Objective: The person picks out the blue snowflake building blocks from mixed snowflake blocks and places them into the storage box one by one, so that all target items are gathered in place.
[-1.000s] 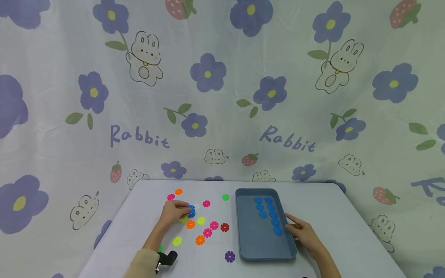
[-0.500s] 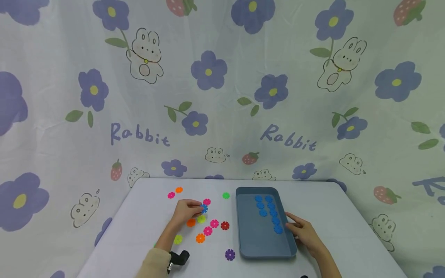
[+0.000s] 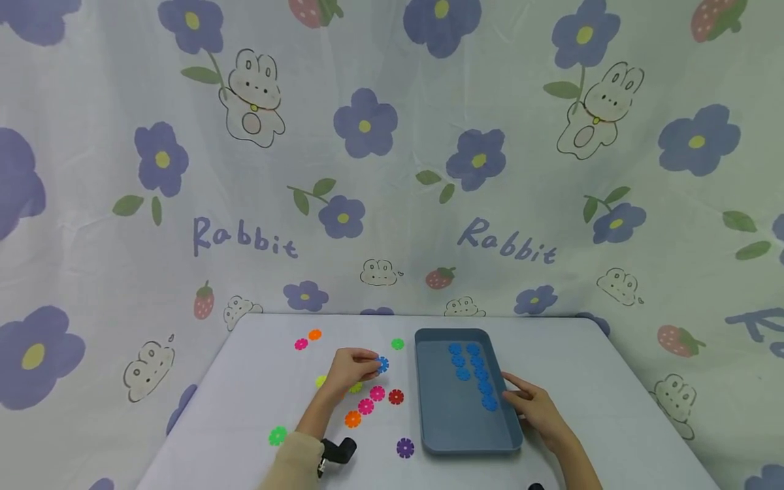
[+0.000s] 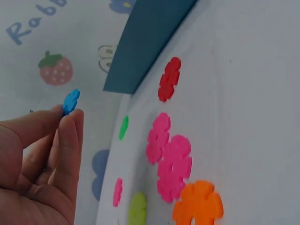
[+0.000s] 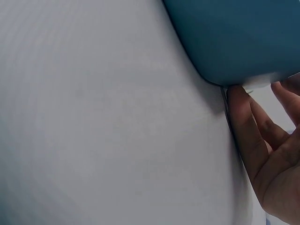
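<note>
My left hand (image 3: 352, 367) pinches a blue snowflake disc (image 3: 382, 365) between thumb and fingertips. In the left wrist view, this blue disc (image 4: 71, 101) stands on edge above the fingertips. The grey-blue tray (image 3: 450, 435) lies to the right of that hand, with several blue discs (image 3: 481, 375) in two columns toward its right side. My right hand (image 3: 539, 412) rests its fingers against the tray's right rim. From the right wrist, the thumb and fingers (image 5: 241, 110) appear spread along the outer wall of the tray (image 5: 243, 37).
Left of the tray, loose discs lie scattered: red (image 3: 396, 397), pink (image 3: 365, 406), orange (image 3: 352, 419), purple (image 3: 405, 448) and green (image 3: 278, 435) among them. The white table (image 3: 612, 408) ends against a hanging printed cloth (image 3: 392, 190).
My left hand has moved right toward the tray with the blue disc in its fingers, uncovering a green disc at the left. The right hand has stayed at the tray's rim.
</note>
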Demonstrator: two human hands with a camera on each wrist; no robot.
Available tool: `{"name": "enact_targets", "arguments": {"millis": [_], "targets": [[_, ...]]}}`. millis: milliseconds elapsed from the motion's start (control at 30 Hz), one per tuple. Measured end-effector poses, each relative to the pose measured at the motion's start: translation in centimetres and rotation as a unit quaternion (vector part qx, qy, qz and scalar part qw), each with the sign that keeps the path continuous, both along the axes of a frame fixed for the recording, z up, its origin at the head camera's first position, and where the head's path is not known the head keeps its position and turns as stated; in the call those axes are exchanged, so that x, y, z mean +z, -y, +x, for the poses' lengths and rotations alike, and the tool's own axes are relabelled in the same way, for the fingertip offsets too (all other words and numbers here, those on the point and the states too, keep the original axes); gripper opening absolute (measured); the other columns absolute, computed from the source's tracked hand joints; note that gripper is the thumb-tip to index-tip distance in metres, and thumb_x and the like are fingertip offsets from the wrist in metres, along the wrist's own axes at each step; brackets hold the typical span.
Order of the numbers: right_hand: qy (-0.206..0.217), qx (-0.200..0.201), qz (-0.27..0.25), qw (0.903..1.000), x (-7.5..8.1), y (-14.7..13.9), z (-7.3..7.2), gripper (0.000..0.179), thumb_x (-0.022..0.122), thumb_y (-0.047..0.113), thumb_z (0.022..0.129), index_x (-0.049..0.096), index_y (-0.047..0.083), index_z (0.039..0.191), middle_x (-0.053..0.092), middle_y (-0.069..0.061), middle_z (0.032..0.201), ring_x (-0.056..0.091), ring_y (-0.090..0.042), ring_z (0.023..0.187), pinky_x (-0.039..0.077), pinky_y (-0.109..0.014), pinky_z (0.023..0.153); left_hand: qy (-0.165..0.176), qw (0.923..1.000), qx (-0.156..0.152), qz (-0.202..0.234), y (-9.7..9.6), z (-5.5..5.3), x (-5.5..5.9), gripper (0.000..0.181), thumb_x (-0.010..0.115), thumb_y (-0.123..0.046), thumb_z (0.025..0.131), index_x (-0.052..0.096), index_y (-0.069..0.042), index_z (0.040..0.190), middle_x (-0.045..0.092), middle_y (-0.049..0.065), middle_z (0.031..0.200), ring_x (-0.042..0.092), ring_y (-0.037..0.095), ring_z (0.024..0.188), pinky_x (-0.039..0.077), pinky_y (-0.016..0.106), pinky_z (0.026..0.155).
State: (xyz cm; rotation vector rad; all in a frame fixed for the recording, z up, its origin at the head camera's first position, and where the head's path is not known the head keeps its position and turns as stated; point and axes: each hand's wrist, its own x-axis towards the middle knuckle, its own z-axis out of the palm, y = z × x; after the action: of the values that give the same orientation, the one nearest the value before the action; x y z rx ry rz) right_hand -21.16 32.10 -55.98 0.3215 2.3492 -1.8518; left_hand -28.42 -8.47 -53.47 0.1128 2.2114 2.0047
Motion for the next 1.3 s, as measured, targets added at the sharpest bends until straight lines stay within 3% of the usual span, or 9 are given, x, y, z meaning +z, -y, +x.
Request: {"name": "enact_targets", "arguments": {"millis": [467,833,967,1300], "targets": [[-0.002,-0.007,-0.003,1.0000,0.0,0.0,-0.1,0.054,0.068,0.021,0.092,0.051,0.011,0.141,0.066,-0.017,0.112,0.066,-0.028,0.085,0.057,-0.041,0.068,0.006,0.9991,-0.034,0.024,-4.5,-0.6,0.7,0.028,0.075,-0.010,0.086,0.068,0.006,0.107,0.069,0.014,0.093,0.071,0.023,0.078,0.058,0.032,0.072],[-0.007,0.006,-0.006,0.9999,-0.2,-0.2,-0.2,0.056,0.068,0.023,0.092,0.049,0.011,0.143,0.066,-0.017,0.114,0.067,-0.028,0.086,0.056,-0.040,0.068,-0.013,0.9968,-0.069,0.037,-7.5,-0.2,2.4,0.030,0.071,-0.003,0.088,0.063,0.014,0.112,0.068,0.015,0.095,0.071,0.029,0.082,0.058,0.032,0.072],[-0.007,0.008,-0.006,0.9999,0.0,-0.2,-0.2,0.055,0.067,0.022,0.092,0.049,0.011,0.143,0.066,-0.017,0.113,0.066,-0.028,0.087,0.056,-0.040,0.068,-0.016,0.9967,-0.071,0.036,-8.6,-0.2,2.9,0.030,0.072,-0.005,0.087,0.064,0.012,0.111,0.068,0.014,0.094,0.070,0.023,0.078,0.058,0.031,0.071],[-0.005,0.004,0.000,1.0000,0.3,-0.2,-0.2,0.053,0.068,0.021,0.092,0.052,0.011,0.141,0.067,-0.015,0.110,0.066,-0.027,0.084,0.056,-0.039,0.067,0.002,0.9932,-0.091,0.073,-11.1,-0.1,2.5,0.031,0.073,-0.001,0.086,0.063,0.014,0.111,0.068,0.015,0.093,0.070,0.020,0.075,0.059,0.032,0.072]]}}
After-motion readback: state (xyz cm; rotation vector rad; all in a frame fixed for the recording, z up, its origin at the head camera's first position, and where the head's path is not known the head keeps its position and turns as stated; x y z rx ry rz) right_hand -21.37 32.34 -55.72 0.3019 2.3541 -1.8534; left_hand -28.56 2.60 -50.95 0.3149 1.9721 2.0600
